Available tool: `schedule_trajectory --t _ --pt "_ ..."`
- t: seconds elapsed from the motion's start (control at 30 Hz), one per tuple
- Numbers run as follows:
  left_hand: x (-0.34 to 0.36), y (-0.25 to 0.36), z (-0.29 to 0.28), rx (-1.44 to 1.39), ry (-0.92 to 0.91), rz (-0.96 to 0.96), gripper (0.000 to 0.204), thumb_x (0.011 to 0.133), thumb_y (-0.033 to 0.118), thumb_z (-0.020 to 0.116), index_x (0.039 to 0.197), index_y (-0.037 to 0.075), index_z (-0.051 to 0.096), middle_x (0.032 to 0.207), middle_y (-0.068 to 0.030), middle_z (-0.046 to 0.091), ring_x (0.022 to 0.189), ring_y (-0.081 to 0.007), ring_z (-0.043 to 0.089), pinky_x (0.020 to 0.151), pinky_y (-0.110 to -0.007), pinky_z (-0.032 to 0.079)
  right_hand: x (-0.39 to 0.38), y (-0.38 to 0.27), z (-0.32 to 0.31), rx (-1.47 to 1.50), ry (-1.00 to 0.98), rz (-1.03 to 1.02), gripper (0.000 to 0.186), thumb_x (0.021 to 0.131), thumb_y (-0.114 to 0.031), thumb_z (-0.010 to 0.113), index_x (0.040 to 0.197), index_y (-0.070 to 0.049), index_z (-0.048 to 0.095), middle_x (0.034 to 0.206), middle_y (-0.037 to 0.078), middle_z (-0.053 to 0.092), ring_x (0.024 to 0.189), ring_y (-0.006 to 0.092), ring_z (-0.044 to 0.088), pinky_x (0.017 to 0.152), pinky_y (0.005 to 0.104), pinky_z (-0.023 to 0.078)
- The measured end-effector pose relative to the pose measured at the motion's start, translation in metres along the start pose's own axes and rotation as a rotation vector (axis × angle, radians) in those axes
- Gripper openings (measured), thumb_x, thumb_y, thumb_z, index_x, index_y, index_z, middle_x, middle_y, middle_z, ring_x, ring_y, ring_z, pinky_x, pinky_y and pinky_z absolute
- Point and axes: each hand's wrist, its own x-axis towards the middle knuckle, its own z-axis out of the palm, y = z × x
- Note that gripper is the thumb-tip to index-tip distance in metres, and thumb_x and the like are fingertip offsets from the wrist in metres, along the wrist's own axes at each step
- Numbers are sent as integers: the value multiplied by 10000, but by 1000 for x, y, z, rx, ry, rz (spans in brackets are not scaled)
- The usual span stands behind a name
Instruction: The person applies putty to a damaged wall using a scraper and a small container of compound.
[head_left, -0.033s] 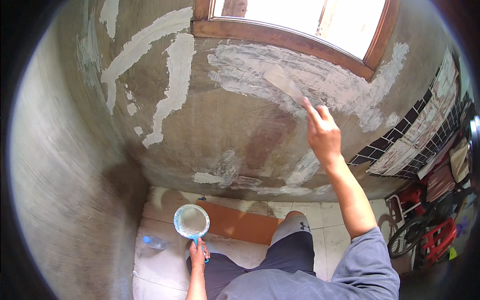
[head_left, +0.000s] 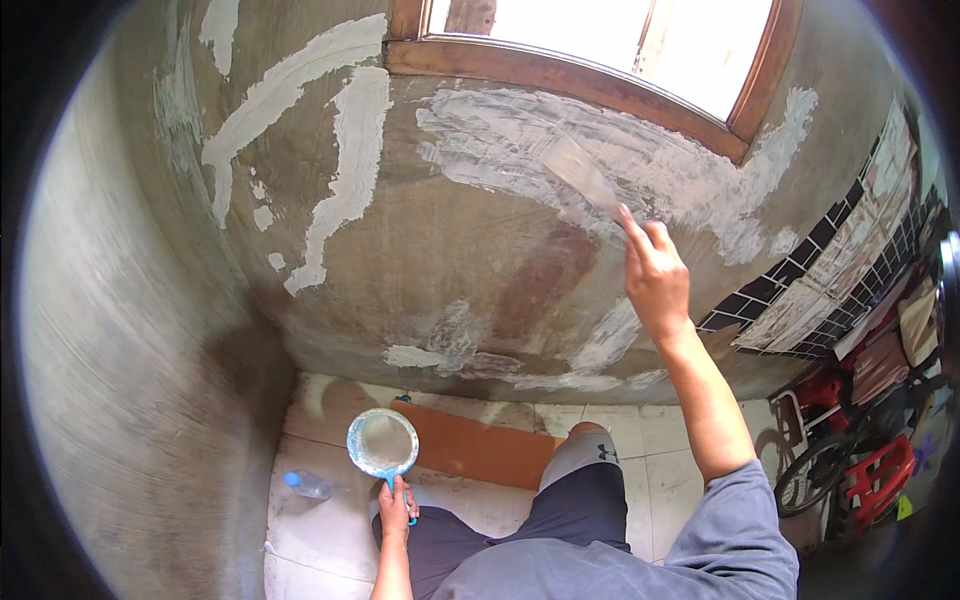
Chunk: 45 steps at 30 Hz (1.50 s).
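Observation:
My right hand (head_left: 657,275) grips the handle of a putty knife (head_left: 582,172), its broad blade lying against or close to the wall (head_left: 400,260) below the window. Under the blade is a wide whitish patch of filler (head_left: 490,140), smeared and uneven. Low on the left, my left hand (head_left: 397,505) is closed round the blue handle of a dipper (head_left: 383,443). Pale paste sits inside its round bowl, and the rim is crusted with filler. The knife's handle is mostly hidden by my fingers.
A wooden window frame (head_left: 560,75) borders the patch above. On the tiled floor lie a clear plastic bottle (head_left: 308,485) and a brown board (head_left: 480,450). A side wall (head_left: 120,350) closes in on the left. At the right are a red chair (head_left: 880,480) and a wheel (head_left: 805,475).
My right hand and the putty knife have shifted slightly right and down along the wall. The left hand and dipper stay in place.

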Motion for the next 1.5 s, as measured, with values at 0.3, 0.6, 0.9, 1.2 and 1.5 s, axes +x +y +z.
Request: schedule_trajectory --t 0.3,0.6,0.9,1.2,1.5 --pt "2 5 4 69 18 -36 346 1072 401 488 939 82 487 575 -20 440 370 -114 411 362 -287 365 46 -33 13 138 95 -69 576 898 -13 636 1429 -226 558 1023 97 618 861 278 659 736 375 596" --pt "1 3 9 50 10 -5 352 1078 394 474 933 74 484 583 -18 432 375 -112 416 366 -281 375 -49 44 5 112 29 185 539 909 -20 632 1410 -207 574 1005 111 616 825 304 663 713 387 584" --pt "-1 1 6 106 7 18 371 1076 402 479 935 59 483 589 -22 434 384 -114 420 376 -276 377 20 -53 44 240 114 -21 588 867 3 616 1409 -222 577 1011 103 601 862 285 648 706 367 599" --pt "1 1 9 84 7 -20 341 1084 377 464 934 71 473 573 -9 426 372 -104 404 367 -275 374 -79 41 29 116 -131 262 533 945 -57 588 1436 -263 555 978 136 580 829 320 643 677 422 565" --pt "-1 0 14 162 -23 -22 369 1068 432 485 956 81 477 579 -7 419 370 -111 392 370 -282 365 -147 72 19 311 77 283 526 935 -40 616 1423 -230 559 1004 153 574 865 348 616 739 437 523"
